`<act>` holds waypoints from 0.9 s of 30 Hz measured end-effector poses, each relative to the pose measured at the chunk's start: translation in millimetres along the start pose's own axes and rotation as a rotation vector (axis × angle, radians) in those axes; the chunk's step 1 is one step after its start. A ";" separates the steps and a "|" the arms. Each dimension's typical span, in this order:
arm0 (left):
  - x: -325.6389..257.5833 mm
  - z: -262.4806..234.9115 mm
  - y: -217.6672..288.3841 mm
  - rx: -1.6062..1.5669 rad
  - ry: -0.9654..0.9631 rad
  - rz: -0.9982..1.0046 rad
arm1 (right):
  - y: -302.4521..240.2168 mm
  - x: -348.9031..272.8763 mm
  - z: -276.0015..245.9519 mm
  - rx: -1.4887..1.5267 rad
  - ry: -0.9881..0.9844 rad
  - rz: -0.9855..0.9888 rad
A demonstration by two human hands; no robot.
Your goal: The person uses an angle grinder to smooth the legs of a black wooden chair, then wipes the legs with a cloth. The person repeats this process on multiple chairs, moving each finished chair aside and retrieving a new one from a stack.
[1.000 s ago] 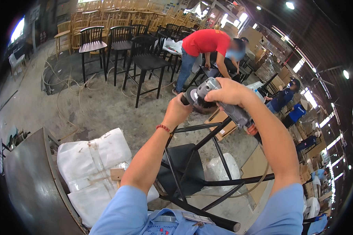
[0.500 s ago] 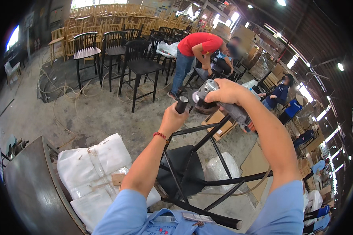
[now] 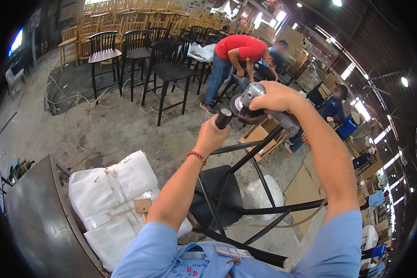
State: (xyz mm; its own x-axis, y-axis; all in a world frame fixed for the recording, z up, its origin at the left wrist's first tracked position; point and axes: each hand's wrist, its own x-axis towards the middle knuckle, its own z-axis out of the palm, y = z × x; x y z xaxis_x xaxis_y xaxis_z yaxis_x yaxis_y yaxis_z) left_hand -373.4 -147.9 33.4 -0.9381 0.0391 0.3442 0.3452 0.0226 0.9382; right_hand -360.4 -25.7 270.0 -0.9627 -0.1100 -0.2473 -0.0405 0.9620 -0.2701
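A black wooden bar stool (image 3: 216,197) is tipped over in front of me, its legs pointing up and outward. My left hand (image 3: 211,135) is wrapped round one leg close to its end, and the leg's round tip (image 3: 224,114) sticks out above my fist. In my right hand (image 3: 278,96) is an angle grinder (image 3: 254,94), gripped over its grey head and body. Its disc (image 3: 237,104) faces the leg tip with a small gap between them. My fingers hide part of the grinder's body.
White wrapped bundles (image 3: 111,185) and a metal-topped table (image 3: 37,222) stand at the left. Black stools (image 3: 169,74) are farther off, with hoses (image 3: 74,99) on the floor. A person in a red shirt (image 3: 241,47) bends over ahead. Cardboard (image 3: 303,185) lies at the right.
Both hands, the grinder and the held leg tip have shifted slightly up and to the right in view. The grips look the same.
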 end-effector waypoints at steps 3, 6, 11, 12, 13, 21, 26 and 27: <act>-2.0 1.6 2.3 -0.018 0.003 -0.033 | 0.9 -16.1 4.2 0.236 -0.023 -0.033; 3.1 -1.8 -4.3 -0.042 0.040 0.019 | -13.1 -16.4 11.0 0.220 -0.101 -0.019; -0.8 -1.9 -3.2 -0.023 0.014 0.032 | -4.4 -16.5 1.8 0.004 -0.075 0.080; -1.9 -4.8 -1.6 -0.001 0.013 0.031 | -2.9 -17.9 -1.2 0.065 -0.079 0.075; -3.9 -3.7 1.0 -0.010 0.009 0.021 | -0.2 -20.5 -2.5 0.126 -0.084 0.072; -0.4 -7.5 0.2 -0.003 0.017 -0.011 | -9.2 -5.9 8.6 0.173 -0.108 0.109; -2.7 -6.3 2.3 0.026 -0.007 -0.019 | 0.3 -17.3 1.9 0.227 -0.040 0.110; -2.2 -5.7 1.9 0.004 -0.021 -0.031 | -11.3 -27.1 -0.6 0.233 -0.047 0.101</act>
State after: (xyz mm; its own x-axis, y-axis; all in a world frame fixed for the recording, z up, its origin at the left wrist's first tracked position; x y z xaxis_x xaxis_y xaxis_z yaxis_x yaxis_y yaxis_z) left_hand -370.8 -153.6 34.6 -0.9475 0.0590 0.3143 0.3163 0.0286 0.9482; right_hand -334.0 -33.4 280.4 -0.9451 -0.0333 -0.3250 0.1226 0.8859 -0.4474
